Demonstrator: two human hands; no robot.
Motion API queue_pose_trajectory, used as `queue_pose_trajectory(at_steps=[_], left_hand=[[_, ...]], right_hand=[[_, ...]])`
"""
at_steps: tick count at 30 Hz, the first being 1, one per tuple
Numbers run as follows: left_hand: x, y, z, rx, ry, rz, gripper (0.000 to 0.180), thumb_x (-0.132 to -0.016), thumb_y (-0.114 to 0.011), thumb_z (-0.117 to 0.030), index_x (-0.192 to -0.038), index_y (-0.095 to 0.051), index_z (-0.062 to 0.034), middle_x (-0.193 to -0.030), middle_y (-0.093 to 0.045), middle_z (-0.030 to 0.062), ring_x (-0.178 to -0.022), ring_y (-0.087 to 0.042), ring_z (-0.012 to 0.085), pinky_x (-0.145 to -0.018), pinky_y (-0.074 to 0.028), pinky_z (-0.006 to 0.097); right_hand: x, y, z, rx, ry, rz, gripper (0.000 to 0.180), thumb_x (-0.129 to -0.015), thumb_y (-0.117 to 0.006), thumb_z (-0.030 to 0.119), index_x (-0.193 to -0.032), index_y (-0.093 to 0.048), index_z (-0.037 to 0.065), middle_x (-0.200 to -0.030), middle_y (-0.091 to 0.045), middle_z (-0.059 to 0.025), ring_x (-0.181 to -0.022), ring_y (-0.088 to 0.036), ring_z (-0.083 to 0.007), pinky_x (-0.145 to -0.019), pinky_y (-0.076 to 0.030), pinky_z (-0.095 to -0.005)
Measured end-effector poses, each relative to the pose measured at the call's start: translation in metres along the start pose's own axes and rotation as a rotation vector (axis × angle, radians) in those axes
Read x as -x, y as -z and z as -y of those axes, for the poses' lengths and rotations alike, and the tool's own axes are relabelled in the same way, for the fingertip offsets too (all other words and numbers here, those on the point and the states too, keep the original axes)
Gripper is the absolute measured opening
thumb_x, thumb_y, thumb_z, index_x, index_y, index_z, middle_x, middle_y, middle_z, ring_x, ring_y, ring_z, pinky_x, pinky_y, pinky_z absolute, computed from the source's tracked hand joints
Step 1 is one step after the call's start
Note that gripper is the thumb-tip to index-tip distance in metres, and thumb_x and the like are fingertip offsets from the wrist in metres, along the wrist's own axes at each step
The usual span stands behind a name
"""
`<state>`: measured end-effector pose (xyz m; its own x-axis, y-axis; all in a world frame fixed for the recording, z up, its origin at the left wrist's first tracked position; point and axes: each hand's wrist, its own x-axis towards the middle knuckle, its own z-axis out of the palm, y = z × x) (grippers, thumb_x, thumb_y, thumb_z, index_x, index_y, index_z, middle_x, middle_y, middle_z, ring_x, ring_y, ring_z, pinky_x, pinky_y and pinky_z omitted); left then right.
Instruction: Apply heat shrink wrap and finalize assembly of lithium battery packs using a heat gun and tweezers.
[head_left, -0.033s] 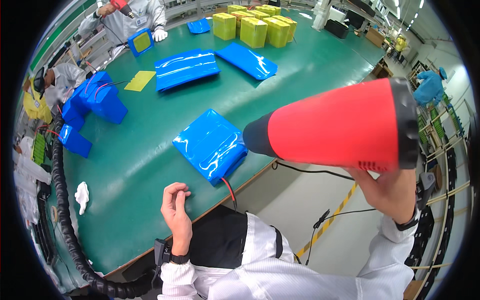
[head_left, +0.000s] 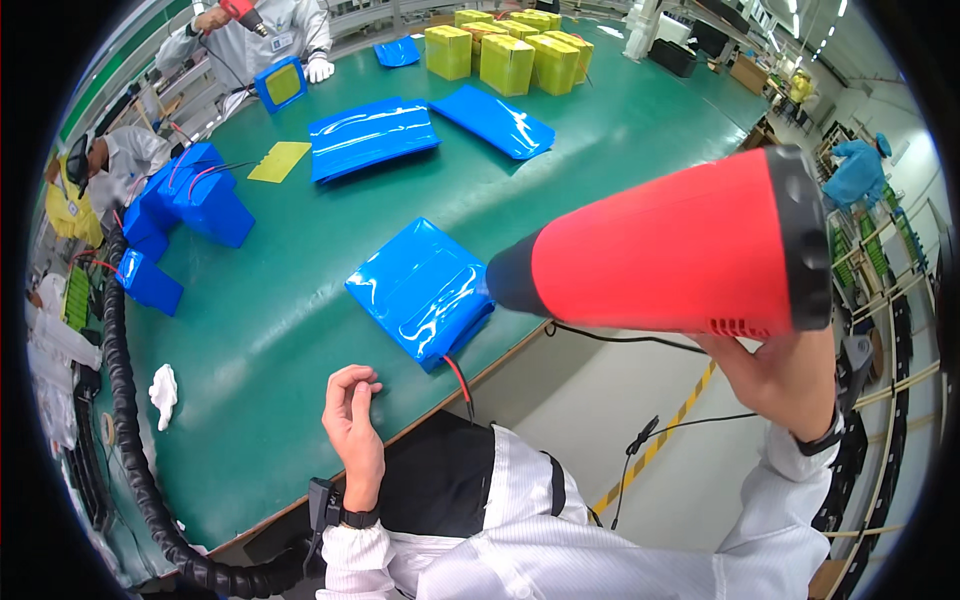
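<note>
I record the bench (head_left: 270,360) first: a smooth green top with a soft sheen and a bent-looking near edge. On my feed the red heat gun (head_left: 660,245) comes next, a tapering matte barrel with a black nozzle and a black rear cap. Its nozzle points at the right corner of the blue pack (head_left: 418,285); I cannot tell whether they touch. The pack lies on the bench near its front edge, squarish, wrapped in glossy, creased film. Farther back I note boxy yellow blocks (head_left: 506,65) and shiny blue film pieces (head_left: 375,140). Of the hands, the right hand (head_left: 780,385) is wrapped around the gun, its grip partly hidden; the left hand (head_left: 350,430) is loosely curled, partly open, by the bench edge. Smallest: thin red and black leads (head_left: 460,383) leaving the pack's near corner.
</note>
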<state>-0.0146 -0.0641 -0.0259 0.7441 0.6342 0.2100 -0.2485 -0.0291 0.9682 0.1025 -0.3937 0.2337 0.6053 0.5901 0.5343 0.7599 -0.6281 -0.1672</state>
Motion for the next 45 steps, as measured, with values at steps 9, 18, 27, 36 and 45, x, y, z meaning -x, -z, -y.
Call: queue_pose_trajectory(at_steps=[9,18,27,36,45], left_hand=[[0.000,0.000,-0.002,0.008,0.000,0.012,0.013,-0.101,-0.053,0.002,-0.107,-0.065,0.0018,-0.117,-0.060,0.0089,-0.105,-0.059,0.0165,-0.089,-0.053,0.033],[-0.002,0.001,-0.002,0.018,0.006,0.040,0.014,-0.100,-0.052,0.001,-0.107,-0.065,0.0017,-0.119,-0.059,0.0099,-0.107,-0.059,0.0170,-0.090,-0.053,0.034],[-0.001,-0.001,-0.007,0.038,0.010,0.046,0.013,-0.099,-0.054,0.001,-0.106,-0.064,0.0008,-0.118,-0.059,0.0094,-0.107,-0.059,0.0170,-0.090,-0.052,0.034],[0.000,-0.003,-0.008,-0.012,-0.012,0.045,0.012,-0.100,-0.055,0.000,-0.107,-0.065,-0.0003,-0.118,-0.060,0.0090,-0.109,-0.059,0.0174,-0.090,-0.051,0.033],[-0.002,0.001,-0.002,-0.048,0.000,0.062,0.020,-0.097,-0.055,0.003,-0.116,-0.061,0.0004,-0.124,-0.058,0.0102,-0.113,-0.058,0.0195,-0.095,-0.051,0.035]], right_hand=[[-0.030,0.003,0.026,-0.120,-0.061,0.118,0.025,-0.077,-0.084,0.010,-0.099,-0.074,0.007,-0.088,-0.074,-0.0099,-0.070,-0.070,-0.0346,-0.061,-0.054,-0.0374],[-0.036,0.008,0.041,0.010,0.109,0.061,0.026,-0.075,-0.085,0.010,-0.099,-0.076,0.008,-0.096,-0.074,-0.0099,-0.070,-0.069,-0.0342,-0.059,-0.052,-0.0389],[-0.037,0.017,0.042,0.066,0.079,0.093,0.027,-0.075,-0.086,0.011,-0.100,-0.076,0.009,-0.094,-0.075,-0.0089,-0.072,-0.070,-0.0350,-0.060,-0.052,-0.0380],[0.019,0.007,0.021,-0.337,-0.345,0.035,0.039,-0.077,-0.089,0.009,-0.110,-0.070,0.002,-0.102,-0.074,-0.0132,-0.086,-0.073,-0.0274,-0.077,-0.056,-0.0370],[0.080,-0.017,0.008,-0.366,-0.454,0.058,0.046,-0.077,-0.088,0.002,-0.118,-0.067,0.001,-0.107,-0.071,-0.0113,-0.094,-0.071,-0.0237,-0.081,-0.056,-0.0353]])
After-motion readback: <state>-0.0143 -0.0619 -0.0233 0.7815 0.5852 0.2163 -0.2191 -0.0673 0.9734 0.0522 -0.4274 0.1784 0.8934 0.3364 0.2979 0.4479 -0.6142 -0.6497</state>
